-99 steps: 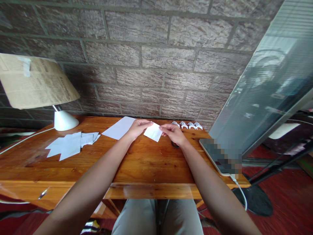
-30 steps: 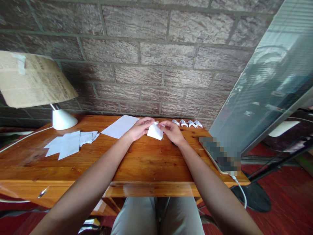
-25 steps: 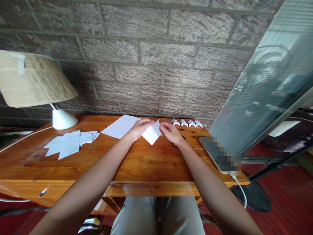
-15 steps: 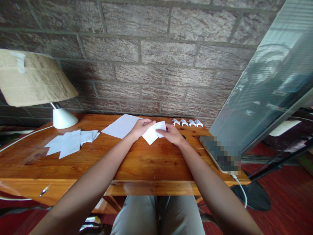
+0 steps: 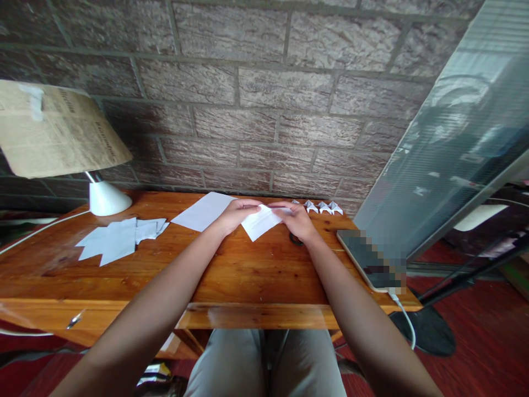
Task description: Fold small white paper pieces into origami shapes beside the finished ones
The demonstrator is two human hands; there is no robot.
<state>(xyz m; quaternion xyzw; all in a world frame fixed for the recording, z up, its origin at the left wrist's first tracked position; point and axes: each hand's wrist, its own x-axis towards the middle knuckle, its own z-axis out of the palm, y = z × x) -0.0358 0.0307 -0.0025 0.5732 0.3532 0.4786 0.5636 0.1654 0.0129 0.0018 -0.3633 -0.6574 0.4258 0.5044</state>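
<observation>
A small white paper piece (image 5: 261, 223) is held just above the wooden table (image 5: 248, 275) between both hands. My left hand (image 5: 233, 215) pinches its left edge, fingers closed. From the other side my right hand (image 5: 295, 219) grips the right edge, fingers curled over the top. The paper lies folded and tilted, its lower corner pointing toward me.
A flat white sheet (image 5: 202, 212) lies behind my left hand, a pile of cut paper pieces (image 5: 118, 239) further left. Small folded paper shapes (image 5: 323, 207) line the back edge. A lamp (image 5: 61, 143) stands at left, a phone (image 5: 367, 260) with cable at right.
The paper was turned and folded between my hands; from a diamond shape it has become a longer, flatter piece, and my right hand has moved over its top edge.
</observation>
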